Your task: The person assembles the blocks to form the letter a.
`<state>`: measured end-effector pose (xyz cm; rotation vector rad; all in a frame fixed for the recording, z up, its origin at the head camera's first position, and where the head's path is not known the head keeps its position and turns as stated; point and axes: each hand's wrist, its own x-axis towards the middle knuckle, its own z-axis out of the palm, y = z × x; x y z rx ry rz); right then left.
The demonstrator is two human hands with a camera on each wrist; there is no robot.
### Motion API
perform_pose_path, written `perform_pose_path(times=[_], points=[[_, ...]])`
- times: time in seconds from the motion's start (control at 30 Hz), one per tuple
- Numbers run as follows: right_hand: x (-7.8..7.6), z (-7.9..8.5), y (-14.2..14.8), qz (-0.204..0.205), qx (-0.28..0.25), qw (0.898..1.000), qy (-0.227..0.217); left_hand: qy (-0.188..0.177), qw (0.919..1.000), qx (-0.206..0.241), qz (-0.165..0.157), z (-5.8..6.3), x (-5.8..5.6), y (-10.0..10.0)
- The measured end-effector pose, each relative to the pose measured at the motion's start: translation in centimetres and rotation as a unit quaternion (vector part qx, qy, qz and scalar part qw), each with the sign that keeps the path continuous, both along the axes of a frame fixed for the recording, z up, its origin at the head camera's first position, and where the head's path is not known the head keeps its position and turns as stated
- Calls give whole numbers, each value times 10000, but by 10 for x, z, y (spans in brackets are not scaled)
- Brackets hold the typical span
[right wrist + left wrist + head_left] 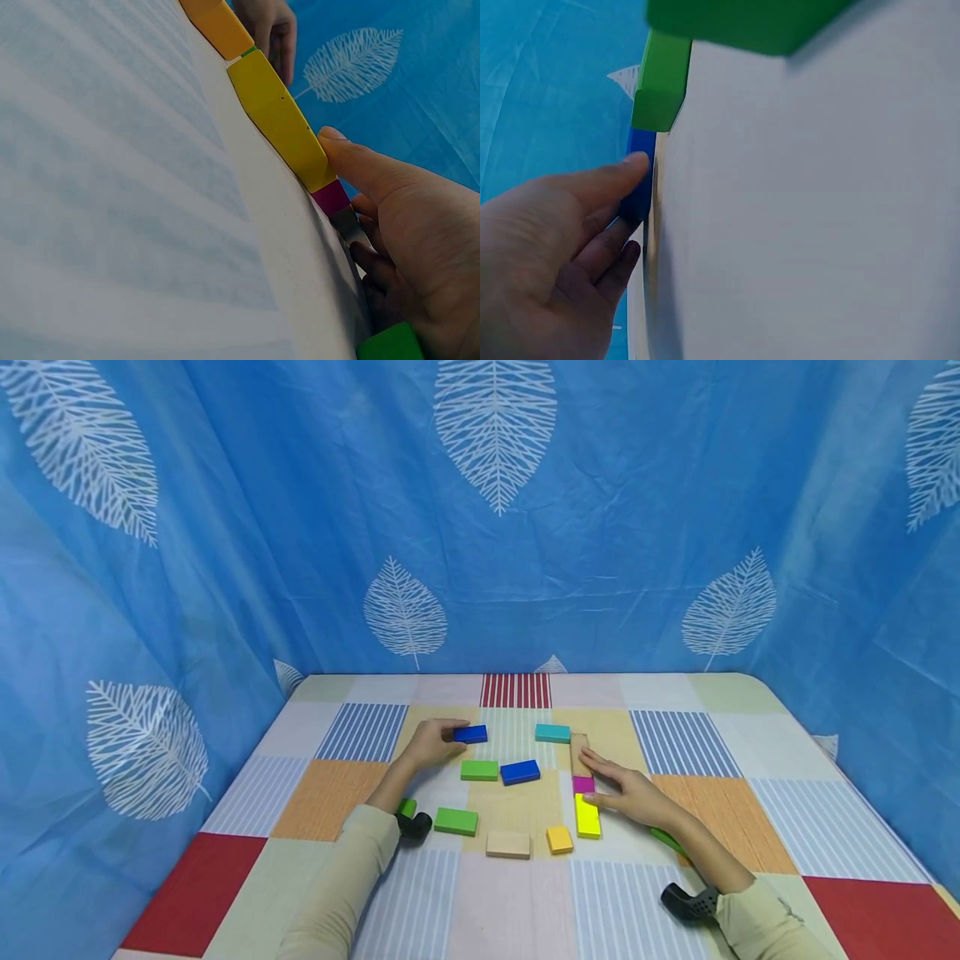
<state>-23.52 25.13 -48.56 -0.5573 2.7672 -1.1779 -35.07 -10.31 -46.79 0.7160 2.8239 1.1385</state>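
Observation:
At the far left of the layout, my left hand [430,745] pinches the left end of a blue block [471,734] between thumb and fingers. The left wrist view shows the thumb on one side of this blue block [643,142] and the fingers on the other. My right hand [633,795] lies along a column of touching blocks: a natural wood block [578,758], a small magenta block [583,785] and a yellow block [588,820]. Its thumb touches the yellow block [279,116], and its other fingers, loosely bent, rest against the wood block.
A teal block [552,733] lies at the column's far end. Between the hands are a second blue block [520,772] and green blocks [479,770]. Nearer are another wood block [508,845] and an orange block [559,840]. Green blocks sit partly under both forearms. Blue curtains [495,593] border the table.

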Motion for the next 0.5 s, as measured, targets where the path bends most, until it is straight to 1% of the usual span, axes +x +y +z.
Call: perform_pose_path(times=[0.07, 0.2, 0.3, 0.5], points=[[0, 0, 0, -11, -14, 10000, -5, -69, 9998, -161, 23, 0, 0, 0], [0, -1, 0, -26, -12, 10000, 4, 20, 9994, -337, -18, -1, 0, 0], [0, -1, 0, -20, -18, 10000, 16, 145, 9992, -356, -69, -2, 0, -1], [0, -1, 0, -25, -35, 10000, 26, 131, 9993, -339, -43, -1, 2, -1]])
